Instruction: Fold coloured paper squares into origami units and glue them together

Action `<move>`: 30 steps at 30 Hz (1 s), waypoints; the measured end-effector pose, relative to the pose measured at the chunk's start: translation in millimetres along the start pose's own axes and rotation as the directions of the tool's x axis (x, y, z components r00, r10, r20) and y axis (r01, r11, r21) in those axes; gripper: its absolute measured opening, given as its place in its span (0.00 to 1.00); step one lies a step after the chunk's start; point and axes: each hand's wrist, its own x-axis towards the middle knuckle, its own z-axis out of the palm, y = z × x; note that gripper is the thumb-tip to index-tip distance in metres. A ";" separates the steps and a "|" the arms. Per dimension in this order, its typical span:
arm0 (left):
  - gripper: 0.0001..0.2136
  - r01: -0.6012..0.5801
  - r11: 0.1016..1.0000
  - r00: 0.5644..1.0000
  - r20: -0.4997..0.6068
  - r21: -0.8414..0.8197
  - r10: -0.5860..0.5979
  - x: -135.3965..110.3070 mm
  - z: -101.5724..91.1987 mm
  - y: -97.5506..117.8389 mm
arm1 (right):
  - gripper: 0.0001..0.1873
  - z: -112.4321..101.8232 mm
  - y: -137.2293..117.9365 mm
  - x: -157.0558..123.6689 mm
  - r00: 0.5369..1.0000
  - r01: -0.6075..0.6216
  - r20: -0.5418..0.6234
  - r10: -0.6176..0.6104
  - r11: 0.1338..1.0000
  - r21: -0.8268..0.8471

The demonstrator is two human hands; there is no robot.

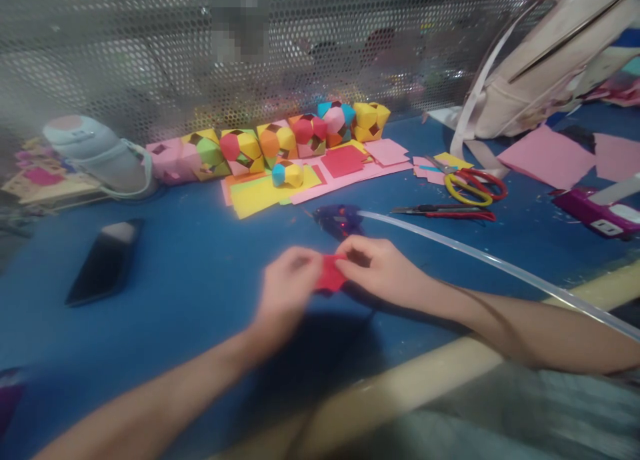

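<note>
Both my hands meet over the blue table (200,273) and pinch a small red piece of paper (331,274) between them. My left hand (287,293) grips its left edge with closed fingers; the hand is blurred by motion. My right hand (380,268) holds the right edge with bent fingers. A dark blue glue gun (339,219) lies just behind my hands, with a long clear glue stick (480,257) running from it to the right.
A row of several multicoloured folded paper cubes (270,143) stands at the back before a perforated metal screen. Loose pink, yellow and red sheets (320,173) lie nearby. Scissors (470,183), a black phone (105,260), a pale bottle (97,153), a beige bag (545,73).
</note>
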 end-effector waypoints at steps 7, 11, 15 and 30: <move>0.06 -0.021 0.996 0.993 0.117 0.092 0.010 -1.8 1.1 7.6 | 0.05 1.6 6.5 -0.5 0.950 0.299 -0.027 -0.312 0.929 -0.220; 0.07 -0.073 0.997 0.997 0.031 0.033 0.072 0.2 -1.8 1.4 | 0.07 0.6 3.4 -0.3 0.984 0.161 -0.050 -0.171 0.973 -0.168; 0.05 -0.059 0.996 0.998 0.006 -0.060 0.059 -0.8 -0.4 -2.2 | 0.05 1.0 2.2 -0.7 0.988 0.122 -0.076 -0.137 0.976 -0.182; 0.07 -0.140 0.972 0.983 0.144 0.189 0.113 -6.8 1.4 9.3 | 0.08 -0.7 1.5 -3.3 0.963 0.254 -0.037 -0.268 0.941 -0.223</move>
